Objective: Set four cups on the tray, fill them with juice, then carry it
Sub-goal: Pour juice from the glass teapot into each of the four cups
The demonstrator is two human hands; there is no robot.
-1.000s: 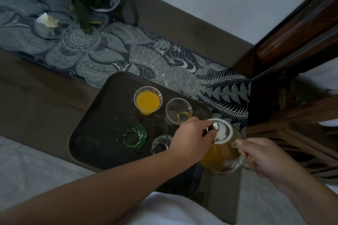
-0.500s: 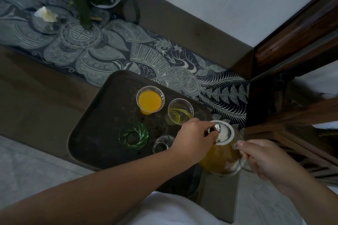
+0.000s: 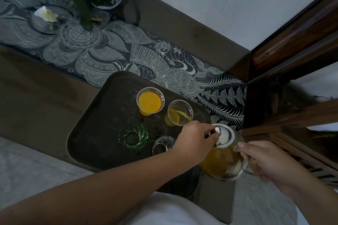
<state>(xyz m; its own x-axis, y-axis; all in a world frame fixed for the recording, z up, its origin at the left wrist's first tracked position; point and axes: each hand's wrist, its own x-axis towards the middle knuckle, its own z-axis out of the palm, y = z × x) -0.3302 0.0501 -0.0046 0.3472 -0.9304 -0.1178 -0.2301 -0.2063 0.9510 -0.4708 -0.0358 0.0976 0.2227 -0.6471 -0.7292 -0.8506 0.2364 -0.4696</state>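
— Any writing? Where were the cups?
— None readable. Four cups sat on the tray [image 3: 95,133] at frame centre. Left hand [image 3: 193,142] fingers pinched the lid knob [image 3: 217,130], hiding the spout; right hand [image 3: 263,160] fingers wrapped the teapot [image 3: 219,162] handle, lower right.

The scene is dim and underexposed, with cool daylight on the pale wall [image 3: 210,5] beyond the dark rectangular tray [image 3: 95,133]. The tray surface is almost black, its detail lost. Wide-angle bending curves lines far from the tray. Focus is soft, slightly grainy throughout.
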